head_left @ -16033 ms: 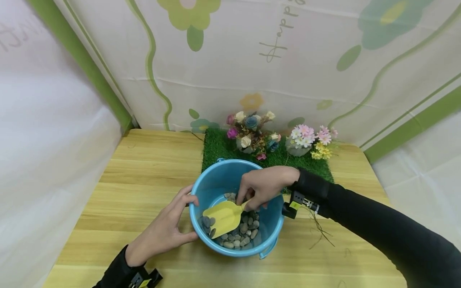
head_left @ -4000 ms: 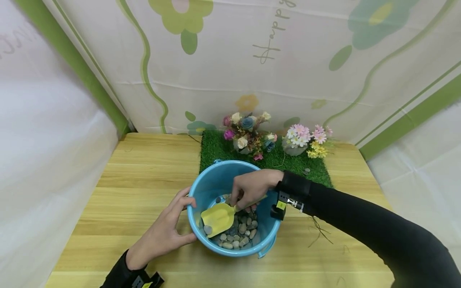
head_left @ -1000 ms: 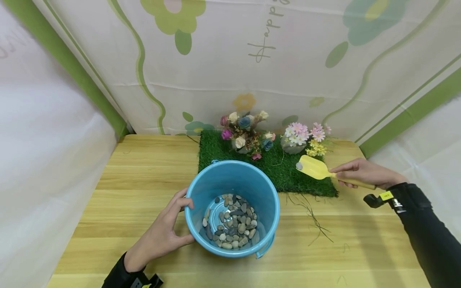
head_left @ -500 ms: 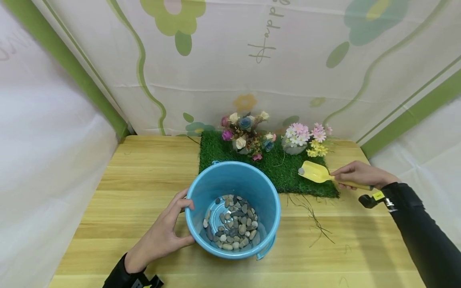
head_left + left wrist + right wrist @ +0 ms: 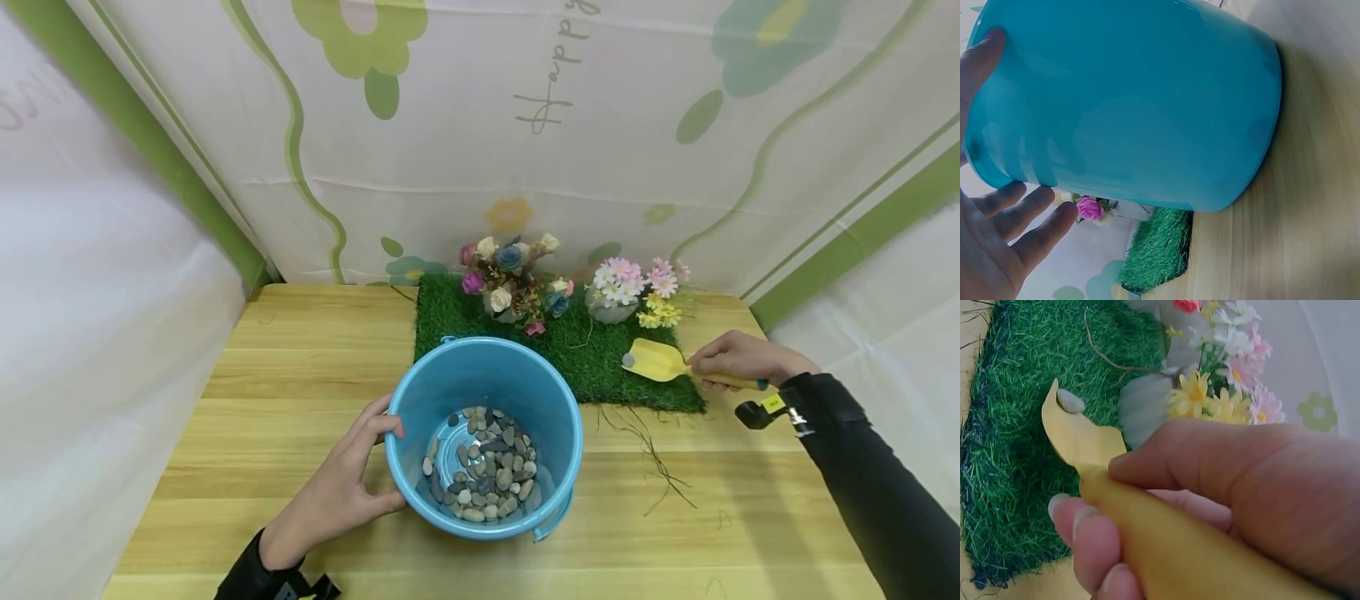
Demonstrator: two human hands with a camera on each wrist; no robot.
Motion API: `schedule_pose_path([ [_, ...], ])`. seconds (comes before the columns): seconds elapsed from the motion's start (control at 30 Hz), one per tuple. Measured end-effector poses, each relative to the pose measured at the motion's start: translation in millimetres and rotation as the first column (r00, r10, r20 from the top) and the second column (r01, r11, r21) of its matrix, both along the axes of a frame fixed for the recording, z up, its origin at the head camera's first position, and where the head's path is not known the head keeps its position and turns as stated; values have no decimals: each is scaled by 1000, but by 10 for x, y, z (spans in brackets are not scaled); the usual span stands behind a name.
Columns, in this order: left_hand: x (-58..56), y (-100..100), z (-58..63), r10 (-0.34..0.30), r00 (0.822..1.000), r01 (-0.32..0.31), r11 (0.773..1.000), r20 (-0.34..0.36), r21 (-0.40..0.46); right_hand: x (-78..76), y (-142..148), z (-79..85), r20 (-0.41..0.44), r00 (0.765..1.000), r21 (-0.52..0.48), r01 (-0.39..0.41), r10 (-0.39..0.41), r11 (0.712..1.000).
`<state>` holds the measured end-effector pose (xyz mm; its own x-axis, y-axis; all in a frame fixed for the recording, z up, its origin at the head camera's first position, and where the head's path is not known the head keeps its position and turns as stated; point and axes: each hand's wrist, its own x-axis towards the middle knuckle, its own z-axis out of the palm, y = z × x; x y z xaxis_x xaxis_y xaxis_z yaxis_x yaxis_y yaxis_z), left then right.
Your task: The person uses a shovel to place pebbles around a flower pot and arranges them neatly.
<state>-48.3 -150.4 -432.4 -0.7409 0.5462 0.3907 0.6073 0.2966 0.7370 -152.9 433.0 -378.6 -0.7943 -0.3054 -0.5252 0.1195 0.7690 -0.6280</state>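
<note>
Bucket (image 5: pixel 487 392) near front-middle of table (image 5: pixel 300 367), pebbles (image 5: pixel 483 471) in bottom; left hand (image 5: pixel 337 492) rests on its left wall, fingers (image 5: pixel 1035 209) spread, straight. Right hand (image 5: pixel 738 358) near table's right edge, fingers curled round handle of yellow scoop (image 5: pixel 654 362). Scoop blade over right end of grass mat (image 5: pixel 585 358), one pebble (image 5: pixel 1071 400) on tip. Flower clumps (image 5: pixel 570 283) along mat's back edge. Bare wood left of bucket. Flower-print sheets close in table's far and side edges.
</note>
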Motion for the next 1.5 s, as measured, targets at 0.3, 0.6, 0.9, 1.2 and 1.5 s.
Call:
schedule_pose_path([
  [0.3,-2,5,4,-2,1000,2,1000,-8,2,-18,-178,193,10,1000,83,-22,22,996],
  [0.6,4,8,11,4,1000,-4,1000,26,1,38,-224,349,30,999,128,-37,33,991],
  [0.9,-1,6,2,-4,1000,4,1000,1,9,134,-93,559,-17,996,60,-88,89,994],
  [1.2,1,-1,3,-3,1000,3,1000,16,5,156,-185,778,-215,938,-194,-315,273,929],
  [1.5,-6,-5,-3,-6,1000,6,1000,2,3,139,-781,993,-293,879,-219,-444,376,869],
])
